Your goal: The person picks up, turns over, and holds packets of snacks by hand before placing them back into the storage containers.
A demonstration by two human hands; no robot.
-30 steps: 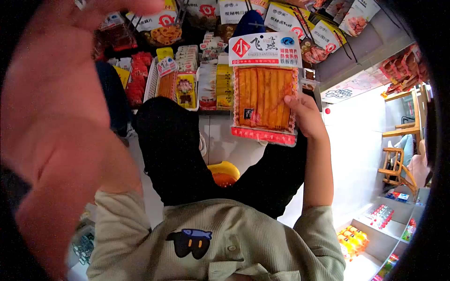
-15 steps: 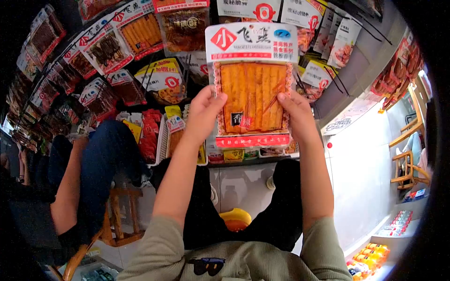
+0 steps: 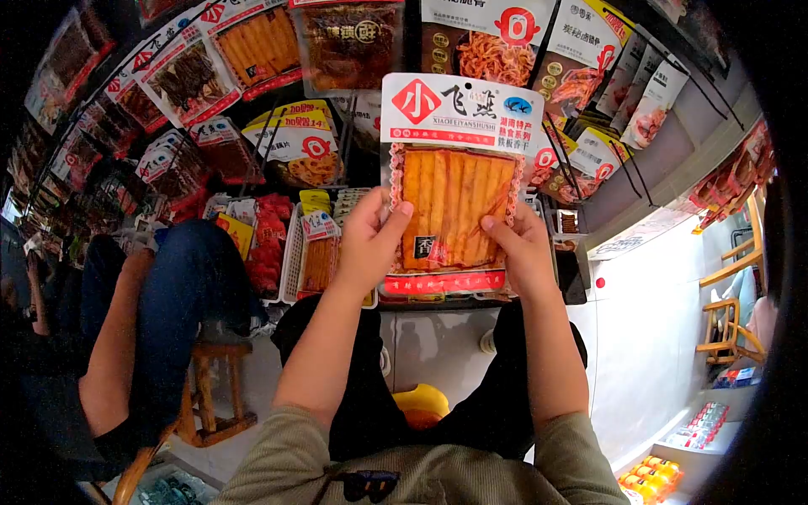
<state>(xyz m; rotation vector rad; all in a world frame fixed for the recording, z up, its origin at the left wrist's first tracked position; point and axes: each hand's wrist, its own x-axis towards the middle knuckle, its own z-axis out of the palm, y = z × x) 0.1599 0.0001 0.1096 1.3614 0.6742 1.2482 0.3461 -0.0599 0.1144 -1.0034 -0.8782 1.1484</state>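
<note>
Between both hands I hold a flat packet of dried tofu [image 3: 459, 198] upright, its printed front toward me. It has a white top with a red diamond logo, a clear window over orange-brown strips and a red band along the bottom. My left hand [image 3: 374, 240] grips its left edge, thumb on the front. On the opposite edge my right hand [image 3: 522, 252] does the same, thumb pressed over the window. The fingers behind the packet are partly hidden. Beyond it, similar hanging packets [image 3: 252, 50] line the rack.
White baskets [image 3: 293, 252] of small packets stand below the rack. At my left another person's knee [image 3: 189, 278] and forearm show above a wooden stool [image 3: 210, 387]. A yellow bucket [image 3: 423, 400] sits between my legs. Wooden chairs [image 3: 724, 328] and bottled drinks [image 3: 652, 480] are at the right.
Both hands and the packet have come down slightly in view, and the packet's tilt has changed a little. The grip stays on both sides. The rack appears shifted and larger.
</note>
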